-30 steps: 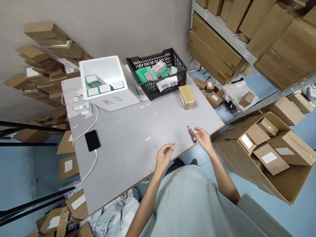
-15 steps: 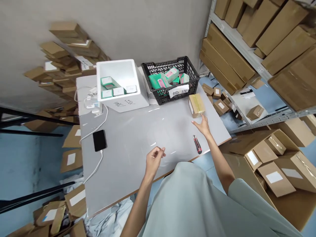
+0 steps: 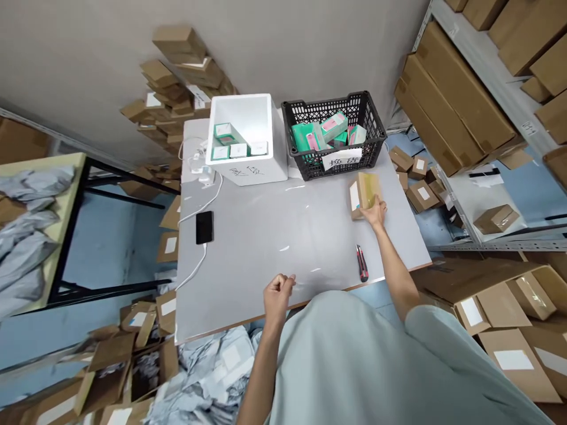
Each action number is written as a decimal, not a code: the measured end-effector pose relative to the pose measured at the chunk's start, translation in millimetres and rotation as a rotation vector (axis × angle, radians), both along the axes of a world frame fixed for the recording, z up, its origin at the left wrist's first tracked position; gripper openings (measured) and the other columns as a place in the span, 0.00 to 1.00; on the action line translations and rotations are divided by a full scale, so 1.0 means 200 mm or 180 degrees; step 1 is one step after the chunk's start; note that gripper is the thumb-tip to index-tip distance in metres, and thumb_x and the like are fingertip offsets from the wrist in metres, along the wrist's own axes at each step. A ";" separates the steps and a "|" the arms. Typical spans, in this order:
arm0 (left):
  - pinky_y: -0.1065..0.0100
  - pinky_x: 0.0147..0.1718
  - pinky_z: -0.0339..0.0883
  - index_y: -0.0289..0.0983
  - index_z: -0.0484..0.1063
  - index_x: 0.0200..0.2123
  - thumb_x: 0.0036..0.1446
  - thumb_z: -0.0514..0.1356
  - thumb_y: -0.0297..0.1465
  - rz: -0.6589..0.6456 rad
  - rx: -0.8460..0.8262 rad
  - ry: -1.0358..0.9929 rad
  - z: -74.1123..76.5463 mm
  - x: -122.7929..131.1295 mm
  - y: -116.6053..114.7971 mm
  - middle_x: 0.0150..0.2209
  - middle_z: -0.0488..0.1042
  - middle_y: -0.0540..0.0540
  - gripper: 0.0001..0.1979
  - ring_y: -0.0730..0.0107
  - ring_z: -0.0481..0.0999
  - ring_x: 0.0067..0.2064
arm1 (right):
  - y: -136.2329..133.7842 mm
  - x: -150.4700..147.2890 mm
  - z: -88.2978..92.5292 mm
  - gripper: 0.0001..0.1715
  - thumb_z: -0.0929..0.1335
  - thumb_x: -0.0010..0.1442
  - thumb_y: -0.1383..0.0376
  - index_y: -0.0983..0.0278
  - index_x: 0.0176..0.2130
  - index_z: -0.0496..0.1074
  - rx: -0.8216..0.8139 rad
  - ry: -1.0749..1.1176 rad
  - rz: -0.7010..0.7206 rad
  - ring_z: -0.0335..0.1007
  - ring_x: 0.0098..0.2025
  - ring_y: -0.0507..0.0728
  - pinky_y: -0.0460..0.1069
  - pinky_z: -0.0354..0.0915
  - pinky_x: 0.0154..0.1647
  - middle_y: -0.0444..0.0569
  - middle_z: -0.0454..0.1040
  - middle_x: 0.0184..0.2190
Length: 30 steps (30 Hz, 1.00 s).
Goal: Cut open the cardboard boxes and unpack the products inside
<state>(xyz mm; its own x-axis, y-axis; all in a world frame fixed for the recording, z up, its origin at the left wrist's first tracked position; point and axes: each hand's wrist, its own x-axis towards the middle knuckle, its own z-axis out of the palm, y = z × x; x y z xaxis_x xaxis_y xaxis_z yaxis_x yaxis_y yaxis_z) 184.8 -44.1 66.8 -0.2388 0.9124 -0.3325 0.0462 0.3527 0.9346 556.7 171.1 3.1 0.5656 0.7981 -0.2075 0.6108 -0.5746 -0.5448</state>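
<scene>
A small cardboard box (image 3: 365, 188) with yellowish tape and a white label stands at the right of the grey table. My right hand (image 3: 374, 210) grips its near end, thumb on the left side and fingers at the right. Close to the table's front edge, my left hand (image 3: 279, 289) hovers with curled fingers, and nothing shows in it. Between my two hands, nearer the right forearm, lies a red and black utility knife (image 3: 362, 263).
At the back stand a white foam box (image 3: 254, 171) and a black plastic crate (image 3: 305, 168), both holding green-and-white cartons. A phone (image 3: 204, 227) on a white cable lies left on the table (image 3: 248, 248). Right of me is a large open carton (image 3: 447, 277) of boxes, beside shelving (image 3: 500, 65).
My right hand has closed on the cardboard box, which has turned slightly. My left hand stays curled near the front edge. The camera view has swung left.
</scene>
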 end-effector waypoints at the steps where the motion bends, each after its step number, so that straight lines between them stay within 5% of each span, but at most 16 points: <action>1: 0.60 0.45 0.77 0.44 0.53 0.22 0.56 0.71 0.44 0.0038 -0.0024 -0.0021 -0.02 -0.02 0.01 0.22 0.59 0.55 0.28 0.68 0.66 0.28 | -0.09 -0.04 -0.01 0.61 0.79 0.58 0.54 0.65 0.80 0.59 0.0107 0.0138 0.0152 0.61 0.74 0.75 0.66 0.61 0.77 0.69 0.63 0.71; 5: 0.54 0.54 0.79 0.43 0.67 0.28 0.52 0.75 0.48 0.0154 -0.0221 -0.0198 -0.14 -0.10 0.09 0.31 0.74 0.50 0.23 0.59 0.81 0.41 | -0.49 -0.29 -0.02 0.64 0.82 0.55 0.50 0.60 0.80 0.62 0.0510 0.0761 0.0937 0.61 0.77 0.73 0.64 0.59 0.81 0.63 0.66 0.73; 8: 0.50 0.63 0.76 0.43 0.78 0.49 0.51 0.78 0.52 0.0322 -0.0288 -0.0357 -0.22 -0.22 0.15 0.55 0.82 0.38 0.28 0.49 0.81 0.62 | -0.73 -0.51 0.01 0.63 0.84 0.53 0.49 0.54 0.79 0.66 0.0418 0.1346 0.1506 0.61 0.79 0.71 0.63 0.59 0.82 0.57 0.66 0.75; 11: 0.50 0.68 0.73 0.46 0.73 0.66 0.56 0.75 0.57 0.0477 -0.0364 -0.0495 -0.28 -0.41 0.17 0.75 0.70 0.35 0.41 0.45 0.70 0.76 | -0.84 -0.69 0.09 0.60 0.85 0.51 0.52 0.52 0.77 0.71 0.0233 0.1950 0.2148 0.61 0.79 0.70 0.63 0.58 0.83 0.54 0.67 0.75; 15: 0.52 0.61 0.78 0.42 0.74 0.69 0.52 0.74 0.65 -0.0115 -0.0544 -0.1226 -0.35 -0.75 0.13 0.72 0.74 0.34 0.50 0.39 0.75 0.71 | -0.84 -0.89 0.18 0.55 0.86 0.50 0.51 0.52 0.72 0.77 -0.0078 0.2657 0.2678 0.66 0.77 0.71 0.64 0.62 0.80 0.54 0.70 0.75; 18: 0.52 0.59 0.78 0.38 0.79 0.65 0.47 0.78 0.62 -0.0566 -0.0567 -0.1432 -0.41 -0.97 0.07 0.64 0.82 0.33 0.50 0.38 0.81 0.65 | -0.80 -1.02 0.19 0.48 0.86 0.52 0.48 0.53 0.68 0.81 -0.0263 0.2947 0.2596 0.68 0.75 0.72 0.65 0.66 0.77 0.54 0.73 0.74; 21: 0.50 0.63 0.76 0.37 0.80 0.64 0.44 0.81 0.56 -0.0662 -0.0576 -0.1238 -0.46 -1.10 0.00 0.61 0.83 0.33 0.48 0.37 0.81 0.66 | -0.78 -1.13 0.12 0.46 0.82 0.57 0.42 0.52 0.69 0.80 -0.0048 0.3147 0.1992 0.66 0.77 0.72 0.67 0.64 0.78 0.54 0.72 0.75; 26: 0.45 0.60 0.78 0.38 0.74 0.70 0.53 0.75 0.58 -0.0649 -0.0707 -0.0893 -0.56 -1.14 -0.08 0.61 0.83 0.32 0.49 0.35 0.80 0.67 | -0.88 -1.26 -0.03 0.58 0.78 0.59 0.34 0.44 0.79 0.63 -0.0021 0.3447 0.1067 0.55 0.83 0.68 0.68 0.62 0.80 0.51 0.58 0.83; 30: 0.44 0.60 0.79 0.40 0.71 0.74 0.57 0.73 0.57 -0.0660 -0.0868 -0.0878 -0.62 -1.14 -0.11 0.61 0.82 0.32 0.49 0.37 0.82 0.64 | -1.05 -1.34 -0.06 0.63 0.81 0.57 0.37 0.45 0.81 0.60 -0.0524 0.3495 0.1220 0.65 0.78 0.69 0.68 0.64 0.79 0.52 0.65 0.80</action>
